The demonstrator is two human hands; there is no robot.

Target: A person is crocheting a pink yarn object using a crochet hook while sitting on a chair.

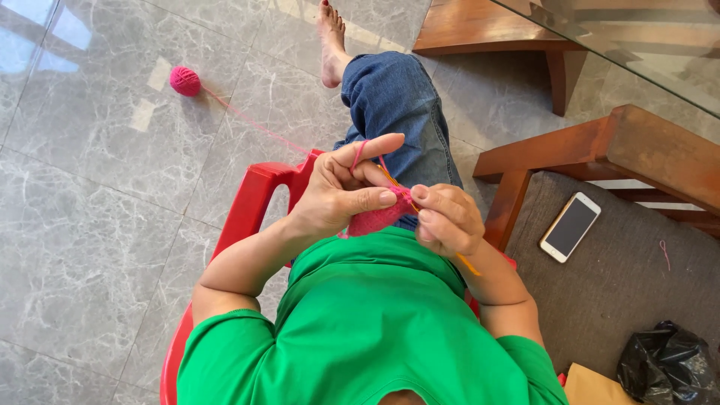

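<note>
The left hand (pixel 339 191) pinches the top edge of a small pink knitted piece (pixel 375 220) between thumb and fingers, with its forefinger raised and the pink yarn strand (pixel 255 124) looped over it. The right hand (pixel 448 219) is closed around an orange needle (pixel 467 263), whose tail pokes out below that grip while its tip meets the fabric between the two grips. The strand runs away from the left grip, across the grey floor (pixel 97 210), to a pink yarn ball (pixel 184 80) lying well apart.

To work the stitch well, I judge the strand should stay evenly taut over the raised finger, and the needle tip close to the pinched edge.

Well right of the right grip, a black plastic bag (pixel 667 364) sits crumpled on the cushioned bench (pixel 615 285); its contents are hidden. A phone (pixel 570 226) lies nearer on the same cushion.
</note>
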